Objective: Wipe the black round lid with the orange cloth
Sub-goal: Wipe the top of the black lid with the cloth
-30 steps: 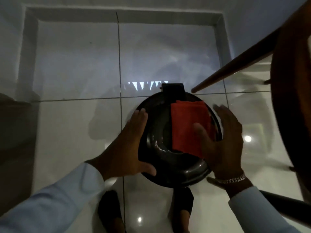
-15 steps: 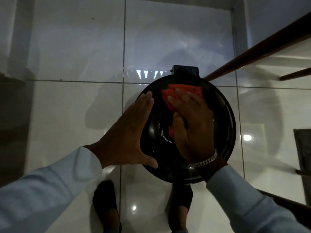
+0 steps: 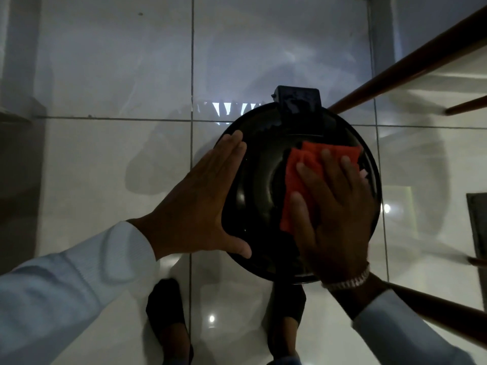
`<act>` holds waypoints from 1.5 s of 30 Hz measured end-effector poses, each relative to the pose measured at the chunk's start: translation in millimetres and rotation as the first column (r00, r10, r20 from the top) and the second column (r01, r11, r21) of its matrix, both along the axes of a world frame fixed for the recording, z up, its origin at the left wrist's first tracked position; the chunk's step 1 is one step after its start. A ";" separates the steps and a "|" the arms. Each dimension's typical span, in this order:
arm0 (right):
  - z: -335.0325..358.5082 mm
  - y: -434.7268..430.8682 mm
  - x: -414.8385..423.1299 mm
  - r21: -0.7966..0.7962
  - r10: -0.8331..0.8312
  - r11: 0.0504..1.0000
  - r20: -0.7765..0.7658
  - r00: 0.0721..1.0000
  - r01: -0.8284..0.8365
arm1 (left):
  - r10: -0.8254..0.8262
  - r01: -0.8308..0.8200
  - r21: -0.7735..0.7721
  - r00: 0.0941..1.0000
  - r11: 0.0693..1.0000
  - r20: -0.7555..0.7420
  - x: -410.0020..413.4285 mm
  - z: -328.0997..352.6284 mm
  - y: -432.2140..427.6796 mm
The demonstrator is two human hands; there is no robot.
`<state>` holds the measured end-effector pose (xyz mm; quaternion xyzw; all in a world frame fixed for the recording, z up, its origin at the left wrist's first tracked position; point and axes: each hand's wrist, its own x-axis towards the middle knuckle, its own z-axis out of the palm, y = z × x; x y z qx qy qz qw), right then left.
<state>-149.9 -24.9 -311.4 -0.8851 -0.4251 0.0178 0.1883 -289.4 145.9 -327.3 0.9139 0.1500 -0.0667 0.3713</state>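
The black round lid [image 3: 266, 167] is glossy, with a black block-shaped hinge part [image 3: 299, 99] at its far edge. It hangs above the tiled floor in the middle of the head view. My left hand [image 3: 200, 206] lies flat against its left rim, fingers straight, thumb under the near edge. The orange cloth [image 3: 297, 169] lies folded on the lid's right half. My right hand [image 3: 334, 206] presses flat on the cloth, fingers spread over it. A metal bracelet sits on that wrist.
Glossy pale floor tiles [image 3: 118, 180] lie below. Dark wooden furniture legs [image 3: 411, 64] cross the upper right, and another runs at the lower right [image 3: 434, 309]. My feet in dark footwear [image 3: 168, 325] stand under the lid. A dark mat edge [image 3: 478, 227] shows at the right.
My right hand came down onto the cloth and has slid it from the lid's far middle toward the right side. My left hand stays on the left rim.
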 end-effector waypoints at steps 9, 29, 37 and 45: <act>-3.5 -11.8 -30.5 -0.009 0.195 0.981 0.017 0.981 -0.195 | -0.043 0.041 0.085 0.999 0.996 0.024 0.4 -0.3 1.2; 0.9 52.1 5.9 -0.039 -0.178 0.983 -0.025 0.984 0.177 | -0.040 0.041 0.061 0.999 0.997 -0.017 1.7 1.2 -0.2; 5.2 -27.5 -6.9 -0.064 0.039 0.997 -0.033 0.999 -0.041 | -0.059 0.061 0.047 0.998 0.997 -0.033 2.2 5.8 0.0; 6.9 -14.5 -18.5 -0.067 0.223 0.971 -0.093 0.970 -0.230 | -0.072 0.075 0.073 0.996 0.994 -0.050 5.4 7.8 0.5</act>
